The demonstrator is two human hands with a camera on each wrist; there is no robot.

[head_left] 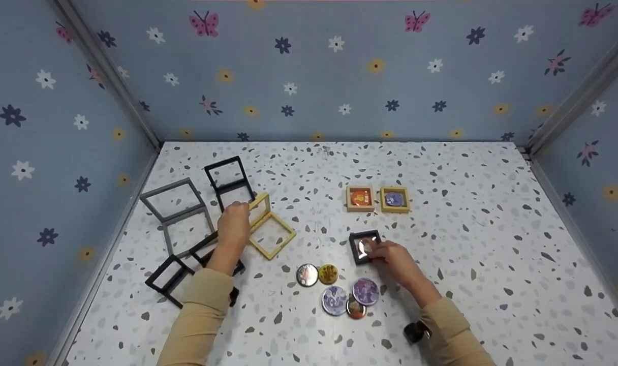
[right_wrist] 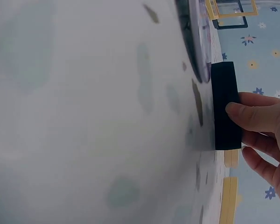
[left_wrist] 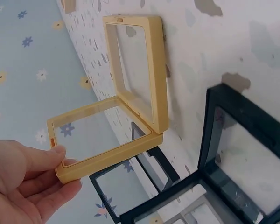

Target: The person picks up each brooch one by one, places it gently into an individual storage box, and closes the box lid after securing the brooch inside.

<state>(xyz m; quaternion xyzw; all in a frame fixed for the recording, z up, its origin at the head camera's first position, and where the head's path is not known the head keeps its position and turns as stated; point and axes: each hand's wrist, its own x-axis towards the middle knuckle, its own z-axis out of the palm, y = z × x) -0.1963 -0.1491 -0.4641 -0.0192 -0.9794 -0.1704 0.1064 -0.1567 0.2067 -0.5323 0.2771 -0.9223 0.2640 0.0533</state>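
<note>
My left hand pinches a corner of the raised half of a yellow hinged display frame with clear film panes. In the left wrist view the thumb and fingers hold that edge of the yellow frame, which stands unfolded with nothing between its panes. Farther right, my right hand grips the side of a small black display frame that has a round badge showing inside. The right wrist view shows this black frame edge-on, closed, with the thumb against its side.
Several unfolded frames, including a grey one and a black one, surround the left arm. Round badges lie between the arms, two overlapping another. Behind the right hand sit a peach frame and a yellow frame, each holding a badge.
</note>
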